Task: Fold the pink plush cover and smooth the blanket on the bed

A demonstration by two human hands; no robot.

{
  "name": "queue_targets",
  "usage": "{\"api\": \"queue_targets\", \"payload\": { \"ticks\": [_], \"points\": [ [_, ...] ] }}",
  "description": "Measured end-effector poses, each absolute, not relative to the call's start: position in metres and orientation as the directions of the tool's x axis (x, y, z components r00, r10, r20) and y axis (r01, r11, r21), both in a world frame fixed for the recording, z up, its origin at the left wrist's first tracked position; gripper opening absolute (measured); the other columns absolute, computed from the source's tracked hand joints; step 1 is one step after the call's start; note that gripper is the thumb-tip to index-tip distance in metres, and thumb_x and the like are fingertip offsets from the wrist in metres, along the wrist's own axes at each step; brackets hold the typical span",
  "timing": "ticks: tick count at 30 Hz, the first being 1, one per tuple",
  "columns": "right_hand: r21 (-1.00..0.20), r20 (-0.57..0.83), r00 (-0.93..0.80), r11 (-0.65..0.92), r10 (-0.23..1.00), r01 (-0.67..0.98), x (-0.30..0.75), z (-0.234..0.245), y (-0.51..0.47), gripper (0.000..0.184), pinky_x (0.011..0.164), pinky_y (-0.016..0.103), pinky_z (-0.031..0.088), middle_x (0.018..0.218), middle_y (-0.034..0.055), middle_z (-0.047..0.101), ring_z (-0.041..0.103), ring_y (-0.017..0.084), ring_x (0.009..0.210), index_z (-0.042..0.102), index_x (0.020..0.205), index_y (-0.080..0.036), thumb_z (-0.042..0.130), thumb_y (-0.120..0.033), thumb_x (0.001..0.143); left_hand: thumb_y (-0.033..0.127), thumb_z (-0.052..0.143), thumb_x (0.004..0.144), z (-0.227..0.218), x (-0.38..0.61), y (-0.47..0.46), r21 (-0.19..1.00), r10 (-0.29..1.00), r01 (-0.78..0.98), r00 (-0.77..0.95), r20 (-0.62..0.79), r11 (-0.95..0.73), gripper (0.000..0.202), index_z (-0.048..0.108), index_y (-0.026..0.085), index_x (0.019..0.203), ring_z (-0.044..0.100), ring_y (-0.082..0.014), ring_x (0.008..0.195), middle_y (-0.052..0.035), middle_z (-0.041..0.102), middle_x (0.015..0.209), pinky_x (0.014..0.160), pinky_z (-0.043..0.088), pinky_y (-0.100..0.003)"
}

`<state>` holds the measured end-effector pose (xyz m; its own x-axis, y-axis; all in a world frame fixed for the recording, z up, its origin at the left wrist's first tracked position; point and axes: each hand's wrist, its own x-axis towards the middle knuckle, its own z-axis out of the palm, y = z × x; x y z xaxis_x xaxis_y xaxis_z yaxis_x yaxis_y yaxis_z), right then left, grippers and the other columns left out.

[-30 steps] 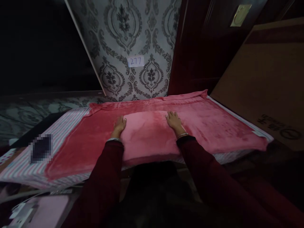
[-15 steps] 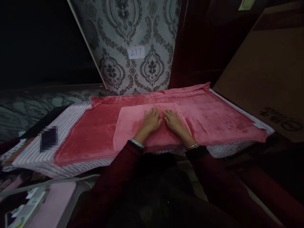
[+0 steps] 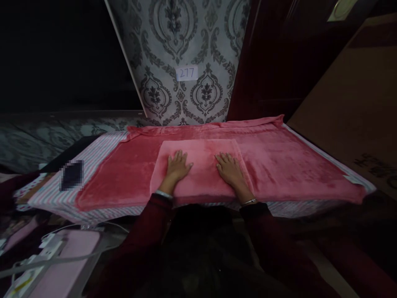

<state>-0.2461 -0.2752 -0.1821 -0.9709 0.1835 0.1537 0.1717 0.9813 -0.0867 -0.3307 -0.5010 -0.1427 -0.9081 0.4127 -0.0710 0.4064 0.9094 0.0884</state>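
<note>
A folded pink towel (image 3: 201, 153) lies on a larger red-pink blanket (image 3: 279, 165) spread over a table. My left hand (image 3: 176, 165) rests flat on the towel's left part, fingers spread. My right hand (image 3: 228, 169) lies flat on its right part, fingers stretched out. Both wrists wear thin bangles and dark red sleeves. Neither hand holds anything.
A striped cloth (image 3: 99, 149) shows under the blanket at the left. A patterned wall panel with a paper label reading 277 (image 3: 187, 73) stands behind. A cardboard box (image 3: 350, 111) leans at the right. A pink box (image 3: 62, 273) and white cables sit at the lower left.
My hands were close together at the towel's middle half a second ago; they have slid apart, the left one going left. The view shifted slightly.
</note>
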Motion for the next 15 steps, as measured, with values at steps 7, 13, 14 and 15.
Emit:
{"api": "queue_targets", "payload": {
  "ticks": [7,13,14,15],
  "points": [
    [-0.157,0.088,-0.984,0.978,0.155,0.140,-0.247,-0.178,-0.268,0.057,0.126,0.059,0.028,0.172,0.0080,0.032,0.029,0.030,0.159,0.041,0.163,-0.024,0.034,-0.030,0.107,0.048,0.033,0.104,-0.130,-0.349,-0.575,0.118,0.299,0.284,-0.945,-0.133,0.952,0.073,0.024,0.011,0.167,0.014,-0.0347,0.163,-0.0188,0.011,0.176,0.127,0.019,-0.066],
    [-0.241,0.096,-0.995,0.970,0.039,0.015,-0.289,-0.129,-0.235,0.055,0.124,0.037,0.035,0.160,0.0143,0.050,0.048,0.024,0.148,0.053,0.155,-0.012,0.041,-0.021,0.102,0.047,0.048,0.100,-0.079,-0.383,-0.544,0.140,0.388,0.371,-0.914,-0.119,0.918,0.059,0.061,0.013,0.146,0.057,-0.0344,0.140,-0.0254,0.063,0.144,0.118,0.042,-0.045],
    [-0.238,0.145,-0.988,0.971,0.060,0.025,-0.299,-0.120,-0.234,0.054,0.123,0.036,0.036,0.159,0.0138,0.052,0.049,0.024,0.147,0.055,0.153,-0.013,0.039,-0.020,0.102,0.045,0.045,0.102,-0.073,-0.384,-0.525,0.129,0.435,0.426,-0.899,-0.046,0.895,0.058,0.059,0.013,0.148,0.057,-0.0332,0.140,-0.0240,0.063,0.145,0.118,0.042,-0.045],
    [-0.231,0.185,-0.979,0.972,0.087,0.043,-0.308,-0.113,-0.235,0.054,0.123,0.038,0.036,0.159,0.0133,0.052,0.049,0.024,0.147,0.055,0.153,-0.015,0.038,-0.019,0.102,0.042,0.042,0.103,-0.070,-0.385,-0.504,0.124,0.485,0.482,-0.874,0.009,0.867,0.059,0.053,0.013,0.153,0.053,-0.0312,0.144,-0.0215,0.059,0.151,0.121,0.039,-0.044]
  ]
}}
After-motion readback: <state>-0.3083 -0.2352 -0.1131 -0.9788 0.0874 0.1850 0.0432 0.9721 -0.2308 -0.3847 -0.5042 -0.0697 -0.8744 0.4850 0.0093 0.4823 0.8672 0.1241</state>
